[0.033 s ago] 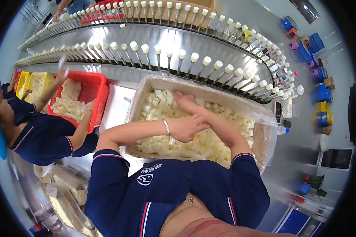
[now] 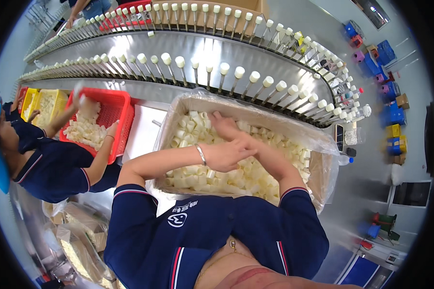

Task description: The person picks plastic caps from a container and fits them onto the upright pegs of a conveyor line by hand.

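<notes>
A large cardboard box (image 2: 323,176) lined with clear plastic stands before me, filled with short cream-white tube pieces (image 2: 193,180). My right hand (image 2: 223,126) reaches in at the box's far left part, fingers apart among the pieces; its fingertips are partly hidden. No piece shows clearly in its grasp. Across it comes my left arm, with a silver bracelet (image 2: 200,155) at the wrist. My left hand (image 2: 229,155) hovers over the pieces, its fingers stretched out against my right forearm and nothing visible in them.
Beyond the box curves a metal track (image 2: 275,62) with rows of upright pins (image 2: 224,72) capped in white. A co-worker (image 2: 53,164) at left handles white pieces in a red basket (image 2: 125,115). Yellow baskets (image 2: 58,103) stand farther left; a phone (image 2: 340,137) and bottle (image 2: 345,160) lie at right.
The pins of the near row have shifted slightly right. My left fingers have extended a little along my right forearm. The co-worker's raised hand has dropped toward the red basket.
</notes>
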